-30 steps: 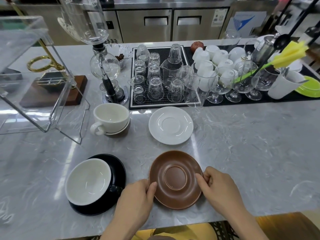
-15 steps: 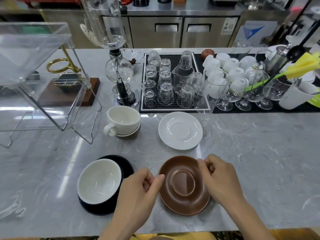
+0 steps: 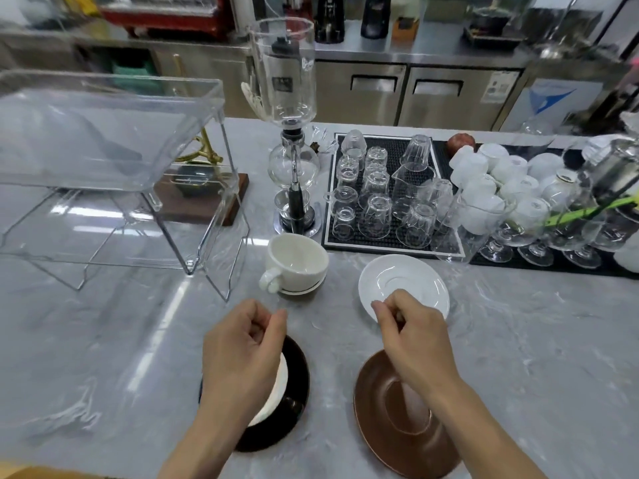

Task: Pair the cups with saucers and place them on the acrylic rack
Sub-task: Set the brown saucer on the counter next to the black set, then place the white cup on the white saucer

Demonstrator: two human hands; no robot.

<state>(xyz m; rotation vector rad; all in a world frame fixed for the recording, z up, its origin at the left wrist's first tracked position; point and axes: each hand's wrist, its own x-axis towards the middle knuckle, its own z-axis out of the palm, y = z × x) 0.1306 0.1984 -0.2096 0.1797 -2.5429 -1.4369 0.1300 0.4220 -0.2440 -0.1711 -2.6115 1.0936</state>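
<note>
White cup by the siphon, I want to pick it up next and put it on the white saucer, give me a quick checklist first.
1. Left hand free: ok, fingers curled, holding nothing.
2. Right hand free: ok, curled above the counter, empty.
3. White cup upright and reachable: ok, handle faces the person.
4. White cup standing alone: not ok, something sits under its base; cannot tell what.
5. White saucer bare: ok, nothing on it.
6. Acrylic rack top shelf free: ok.
</note>
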